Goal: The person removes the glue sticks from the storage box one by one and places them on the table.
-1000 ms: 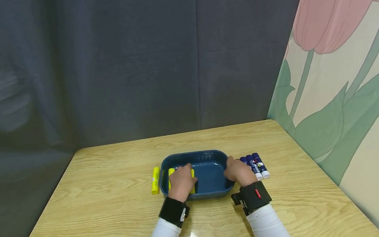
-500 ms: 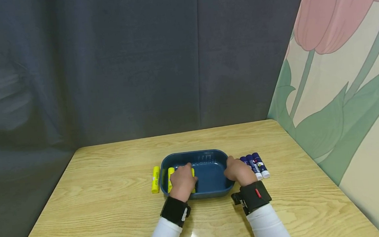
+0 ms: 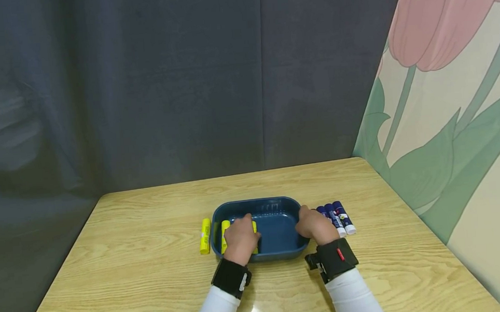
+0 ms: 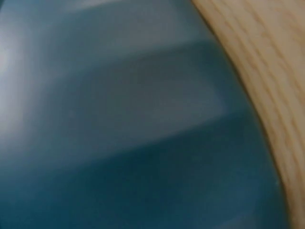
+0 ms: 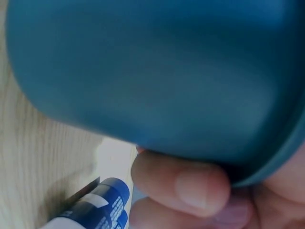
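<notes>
A dark blue oval tray (image 3: 281, 231) with raised walls sits on the table. My left hand (image 3: 240, 239) reaches over its front left wall into it, among yellow glue sticks. One yellow glue stick (image 3: 225, 232) shows left of that hand and another (image 3: 255, 242) shows right of it. Most of the left fingers are hidden under the hand, and I cannot tell whether they grip a stick. The left wrist view holds only the tray's outer wall (image 4: 143, 105). My right hand (image 3: 316, 225) grips the tray's right rim, its fingers (image 5: 195, 188) curled against the outside in the right wrist view.
Left of the tray lies one more yellow glue stick (image 3: 205, 236) on the wooden table (image 3: 131, 261). Blue glue sticks with white ends (image 3: 339, 217) lie side by side right of my right hand. A dark curtain (image 3: 184, 83) hangs behind the table; a flower-painted wall (image 3: 449, 137) borders the right.
The yellow glue stick at the left inside the tray has shifted slightly. Both hands stay in nearly the same place, the right one still on the rim.
</notes>
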Demonstrator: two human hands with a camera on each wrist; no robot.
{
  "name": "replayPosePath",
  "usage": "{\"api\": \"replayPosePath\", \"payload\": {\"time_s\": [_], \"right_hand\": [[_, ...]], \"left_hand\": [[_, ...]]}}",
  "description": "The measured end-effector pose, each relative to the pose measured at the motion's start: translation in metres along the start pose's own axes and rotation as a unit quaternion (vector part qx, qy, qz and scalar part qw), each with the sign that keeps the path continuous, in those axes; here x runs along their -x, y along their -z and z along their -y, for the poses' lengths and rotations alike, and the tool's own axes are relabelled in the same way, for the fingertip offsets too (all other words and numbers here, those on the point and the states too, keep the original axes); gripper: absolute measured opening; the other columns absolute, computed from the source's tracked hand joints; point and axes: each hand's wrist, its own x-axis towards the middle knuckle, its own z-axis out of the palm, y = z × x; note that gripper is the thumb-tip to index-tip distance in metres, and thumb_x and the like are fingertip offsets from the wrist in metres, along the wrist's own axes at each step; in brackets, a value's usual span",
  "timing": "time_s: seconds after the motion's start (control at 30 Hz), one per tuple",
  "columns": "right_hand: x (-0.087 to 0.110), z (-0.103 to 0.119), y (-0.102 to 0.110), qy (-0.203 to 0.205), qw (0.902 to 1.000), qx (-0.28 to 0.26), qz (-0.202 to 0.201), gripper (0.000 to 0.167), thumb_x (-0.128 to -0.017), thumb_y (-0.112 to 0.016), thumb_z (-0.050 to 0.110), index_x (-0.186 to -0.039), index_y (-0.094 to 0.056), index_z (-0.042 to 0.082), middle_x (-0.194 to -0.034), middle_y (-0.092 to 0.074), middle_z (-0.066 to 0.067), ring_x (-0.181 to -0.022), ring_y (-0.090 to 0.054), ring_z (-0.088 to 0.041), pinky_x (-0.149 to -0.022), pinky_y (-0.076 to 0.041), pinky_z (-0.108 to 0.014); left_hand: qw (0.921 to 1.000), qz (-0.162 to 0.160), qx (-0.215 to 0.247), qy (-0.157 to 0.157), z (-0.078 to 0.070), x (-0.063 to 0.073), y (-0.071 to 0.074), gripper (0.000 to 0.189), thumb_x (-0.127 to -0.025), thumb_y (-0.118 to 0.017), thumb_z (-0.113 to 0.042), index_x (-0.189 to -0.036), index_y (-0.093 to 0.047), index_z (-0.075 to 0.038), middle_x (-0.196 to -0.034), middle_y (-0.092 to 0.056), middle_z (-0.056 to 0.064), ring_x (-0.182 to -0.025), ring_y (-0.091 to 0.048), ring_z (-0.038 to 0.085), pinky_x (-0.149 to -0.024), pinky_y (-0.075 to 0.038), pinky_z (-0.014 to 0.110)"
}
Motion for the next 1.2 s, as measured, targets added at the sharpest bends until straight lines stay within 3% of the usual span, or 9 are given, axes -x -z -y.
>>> {"api": "replayPosePath", "payload": {"time_s": [0.63, 1.2], "right_hand": [[0.0014, -0.0017, -0.0011, 0.011, 0.9999, -0.006, -0.004, 0.054, -0.084, -0.048, 0.012, -0.13, -0.024, -0.005, -0.12, -0.042, -0.025, -0.09, -0.047, -0.028, -0.069, -0.04, -0.042], [0.0005, -0.0014, -0.0023, 0.003, 1.0, -0.004, -0.006, 0.053, -0.084, -0.049, 0.012, -0.13, -0.026, -0.004, -0.118, -0.044, -0.023, -0.087, -0.048, -0.028, -0.066, -0.04, -0.04]], "left_hand": [[1.0, -0.002, -0.001, -0.003, -0.0001, 0.0013, 0.001, 0.057, -0.07, -0.068, -0.036, -0.119, -0.05, -0.014, -0.097, -0.059, 0.01, -0.081, -0.057, 0.026, -0.058, -0.044, 0.042], [1.0, 0.002, 0.0, -0.002, 0.0003, -0.0007, -0.0007, 0.056, -0.07, -0.069, -0.036, -0.119, -0.051, -0.016, -0.094, -0.059, 0.008, -0.081, -0.057, 0.025, -0.058, -0.043, 0.042]]}}
